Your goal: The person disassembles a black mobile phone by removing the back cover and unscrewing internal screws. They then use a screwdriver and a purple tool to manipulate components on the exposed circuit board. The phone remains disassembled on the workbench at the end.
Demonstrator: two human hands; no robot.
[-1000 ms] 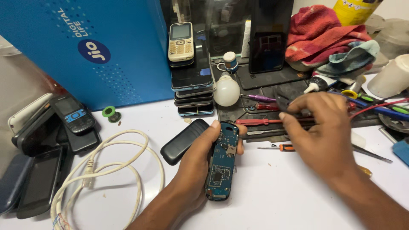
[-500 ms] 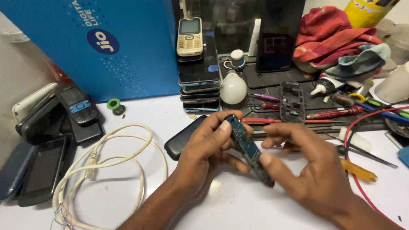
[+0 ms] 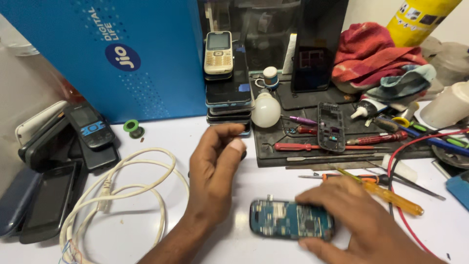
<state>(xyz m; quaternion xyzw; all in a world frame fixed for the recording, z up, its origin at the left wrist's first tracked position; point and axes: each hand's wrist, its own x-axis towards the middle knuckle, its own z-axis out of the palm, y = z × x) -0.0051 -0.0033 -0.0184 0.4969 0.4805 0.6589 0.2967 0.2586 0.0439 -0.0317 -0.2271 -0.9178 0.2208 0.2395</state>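
1. The blue box (image 3: 97,54) stands at the back left of your white table (image 3: 146,230), the largest thing in view.
2. A coiled white cable (image 3: 122,190) lies left of your left forearm.
3. Your right hand (image 3: 361,220) lies over the right end of the blue phone circuit board (image 3: 290,220), fingers curled onto it, gripping its edge.
4. Your left hand (image 3: 215,166) hovers above the table, holding nothing, fingers loosely curled with thumb near forefinger.
5. The board lies flat on the table, near the front edge, between your hands.
6. A yellow-handled screwdriver (image 3: 386,193) lies just beyond your right hand.
7. A white bulb (image 3: 266,110) rests beside the stacked phones (image 3: 227,83).
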